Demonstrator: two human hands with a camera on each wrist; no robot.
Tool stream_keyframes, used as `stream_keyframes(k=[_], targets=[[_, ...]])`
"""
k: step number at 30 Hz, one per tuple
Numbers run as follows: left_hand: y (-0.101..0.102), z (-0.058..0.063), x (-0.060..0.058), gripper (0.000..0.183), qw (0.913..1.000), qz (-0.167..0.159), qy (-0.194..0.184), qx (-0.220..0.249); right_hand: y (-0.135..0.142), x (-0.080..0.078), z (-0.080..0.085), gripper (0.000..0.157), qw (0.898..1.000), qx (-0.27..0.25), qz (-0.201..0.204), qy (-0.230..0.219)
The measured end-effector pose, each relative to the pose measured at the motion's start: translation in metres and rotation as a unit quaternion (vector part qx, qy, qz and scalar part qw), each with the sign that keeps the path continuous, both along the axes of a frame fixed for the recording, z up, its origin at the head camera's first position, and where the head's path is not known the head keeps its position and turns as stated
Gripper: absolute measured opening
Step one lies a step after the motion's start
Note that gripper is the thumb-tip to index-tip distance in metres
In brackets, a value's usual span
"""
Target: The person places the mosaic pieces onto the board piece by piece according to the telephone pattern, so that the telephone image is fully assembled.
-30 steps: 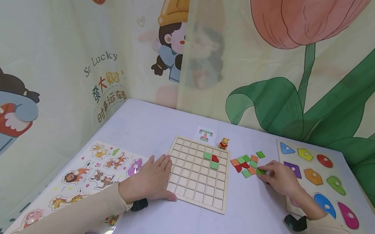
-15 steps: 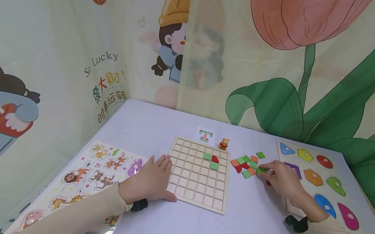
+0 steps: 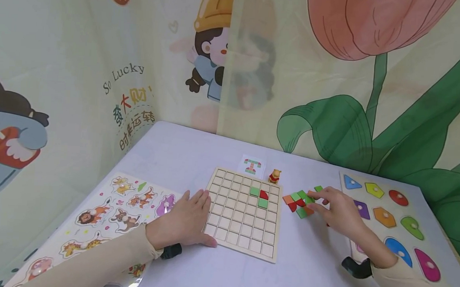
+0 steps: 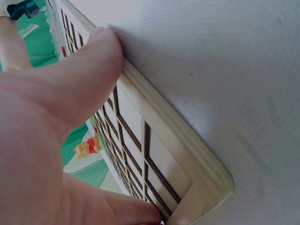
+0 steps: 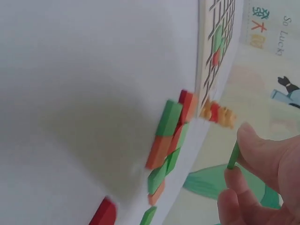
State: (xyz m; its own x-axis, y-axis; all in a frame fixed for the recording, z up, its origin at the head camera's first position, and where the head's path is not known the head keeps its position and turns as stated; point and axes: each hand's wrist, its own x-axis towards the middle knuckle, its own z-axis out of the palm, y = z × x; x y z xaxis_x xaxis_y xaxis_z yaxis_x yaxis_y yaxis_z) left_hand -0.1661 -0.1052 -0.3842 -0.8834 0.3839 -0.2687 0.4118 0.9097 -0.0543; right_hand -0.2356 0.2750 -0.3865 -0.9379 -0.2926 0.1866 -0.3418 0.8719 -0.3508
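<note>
A wooden grid board (image 3: 245,224) lies in the middle of the table. My left hand (image 3: 188,219) presses along its left side with straight fingers, the thumb (image 4: 101,51) against the near edge. Set in the grid are a green tile (image 3: 255,191), a red quarter-round tile (image 3: 264,194) and another green tile (image 3: 263,203). Right of the board my right hand (image 3: 339,214) pinches a green tile (image 5: 234,155) between thumb and finger, raised over the loose tiles. That cluster holds green tiles (image 3: 302,212), orange tiles (image 3: 288,200) and red ones (image 3: 292,206), partly covered by the fingers.
Behind the board lie a pattern card (image 3: 252,166) and a small bear figure (image 3: 274,176). An animal puzzle (image 3: 121,207) is under the left forearm. To the right lies a shape puzzle (image 3: 399,200). A single red tile (image 5: 104,212) lies apart from the cluster.
My right hand has picked up the green tile from the right end of the cluster and moved it up and slightly left. The left hand has stayed on the board.
</note>
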Motion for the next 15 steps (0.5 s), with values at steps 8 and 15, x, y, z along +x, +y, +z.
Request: stream_keyframes(k=[8, 15], targets=[[0.0, -0.001, -0.001, 0.114, 1.0, 0.0, 0.001, -0.006, -0.032, -0.009, 0.0, 0.033, 0.998, -0.031, 0.051, 0.033], [0.001, -0.002, -0.001, 0.115, 1.0, 0.004, -0.001, -0.008, -0.072, -0.021, -0.005, 0.031, 0.993, -0.042, 0.097, 0.045]])
